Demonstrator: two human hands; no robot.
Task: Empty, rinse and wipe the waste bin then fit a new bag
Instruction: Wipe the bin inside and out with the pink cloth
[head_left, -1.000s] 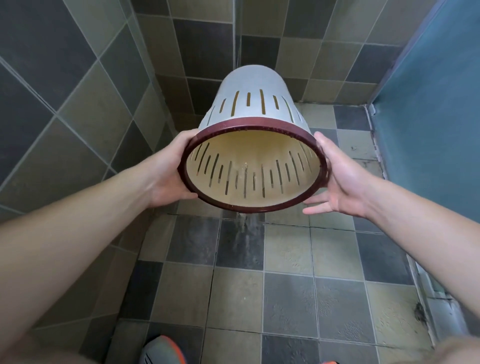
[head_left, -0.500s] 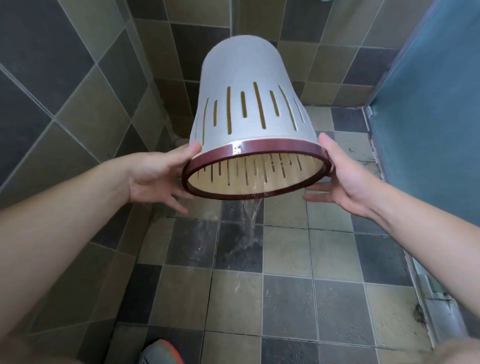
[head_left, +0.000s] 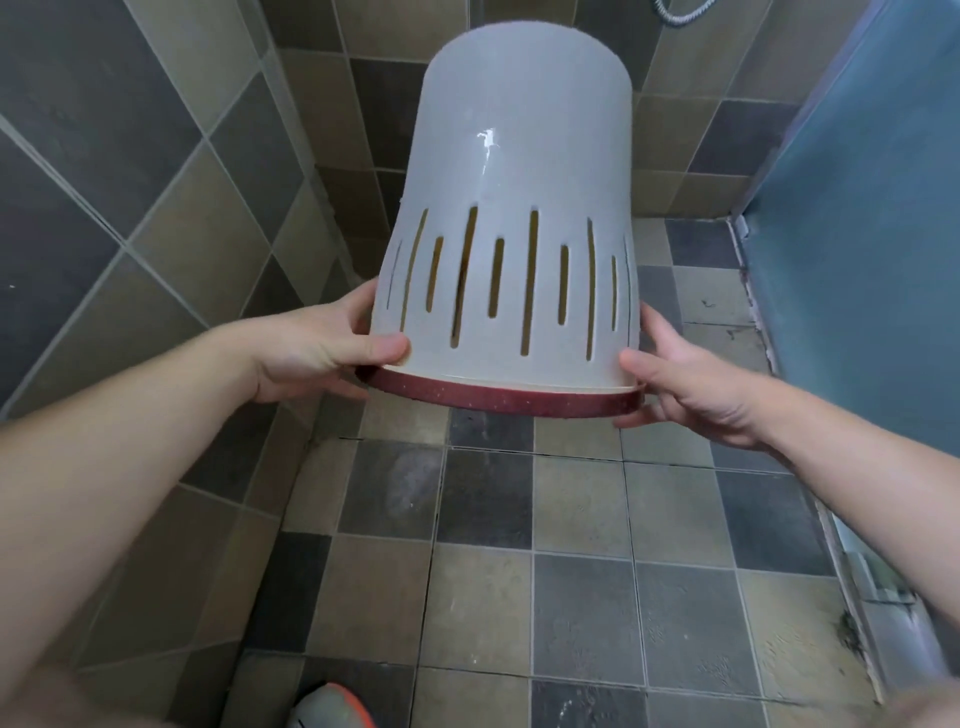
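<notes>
A white plastic waste bin (head_left: 519, 156) with vertical slots and a dark red rim hangs upside down in the air over the tiled floor (head_left: 582, 509). Its mouth faces the floor and its base points up and away from me. My left hand (head_left: 317, 353) grips the rim on the left side, thumb on the outer wall. On the right side my right hand (head_left: 691, 384) holds the rim the same way. The inside of the bin is hidden.
Tiled walls (head_left: 130, 218) close in on the left and at the back. A blue panel (head_left: 857, 260) stands on the right with a threshold strip below it. A shoe tip (head_left: 332, 706) shows at the bottom. A metal hose (head_left: 680, 13) shows at the top.
The bin has been tipped further, from mouth facing me to fully upside down, and raised. The trickle of water seen falling from it earlier is no longer visible.
</notes>
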